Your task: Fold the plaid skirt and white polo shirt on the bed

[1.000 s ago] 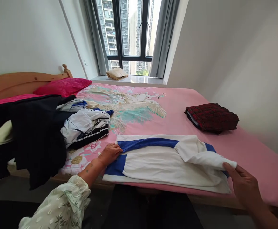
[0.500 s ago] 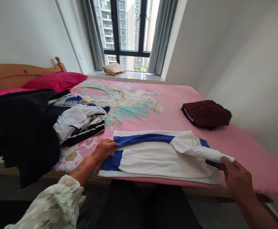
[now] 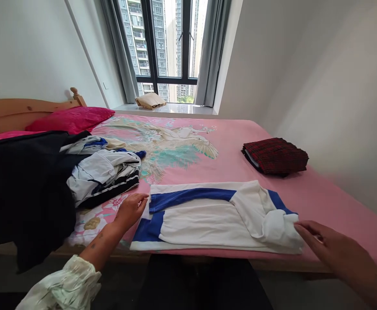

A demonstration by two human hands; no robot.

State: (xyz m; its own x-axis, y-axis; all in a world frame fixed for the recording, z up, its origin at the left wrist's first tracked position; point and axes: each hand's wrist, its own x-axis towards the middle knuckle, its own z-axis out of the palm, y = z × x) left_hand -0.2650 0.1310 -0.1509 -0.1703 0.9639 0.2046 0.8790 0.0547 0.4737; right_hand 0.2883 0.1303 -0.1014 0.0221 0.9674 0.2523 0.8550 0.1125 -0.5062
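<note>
A white and blue garment point(image 3: 207, 215) lies partly folded near the front edge of the pink bed point(image 3: 227, 150). My left hand point(image 3: 130, 211) rests at the garment's left end, fingers curled against the blue band. My right hand point(image 3: 333, 249) is at the garment's right end with its fingers stretched out, touching the bunched white sleeve point(image 3: 277, 226). Neither hand grips the cloth.
A heap of dark and white clothes point(image 3: 62, 176) lies on the bed's left side. A folded red plaid garment point(image 3: 275, 156) sits at the right. A magenta pillow point(image 3: 70, 118) lies by the wooden headboard point(image 3: 20, 110). A beige bundle point(image 3: 150, 100) is on the window sill.
My right hand let go of the white sleeve, which now lies bunched on the garment's right end. My left hand slid slightly left. The camera view shifted a little.
</note>
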